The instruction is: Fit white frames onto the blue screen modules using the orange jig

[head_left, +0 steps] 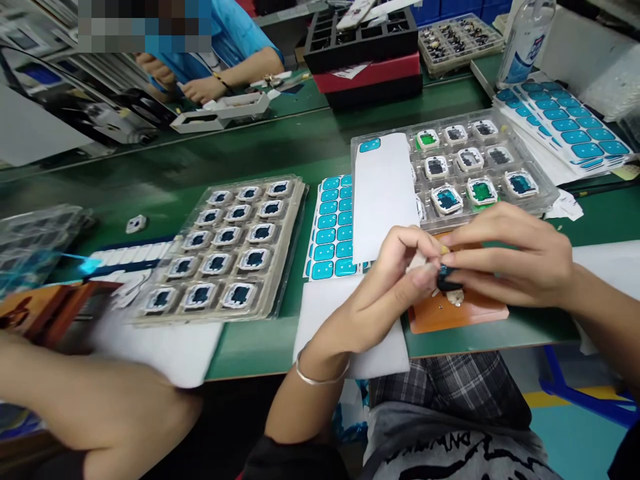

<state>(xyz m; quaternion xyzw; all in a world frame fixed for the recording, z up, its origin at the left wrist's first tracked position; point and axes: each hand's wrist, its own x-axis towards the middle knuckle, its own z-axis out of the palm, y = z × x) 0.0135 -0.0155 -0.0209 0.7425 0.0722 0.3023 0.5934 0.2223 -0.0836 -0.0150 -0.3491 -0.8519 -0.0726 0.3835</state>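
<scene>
My left hand is closed, pinching a small whitish part between thumb and fingers. My right hand meets it there, its fingers closed around a small dark piece; a bit of yellow shows between the fingertips. What exactly these pieces are is mostly hidden by the fingers. Beneath both hands lies an orange mat, with a small cream-coloured part on it. Just beyond the hands, a clear plastic tray holds rounded-square white housings, some with green or blue centres.
A white sheet overlaps that tray and blue sticker sheets. Left stands another tray of housings. Sticker sheets and a bottle are at right. A co-worker's arm reaches in at left; another person works opposite.
</scene>
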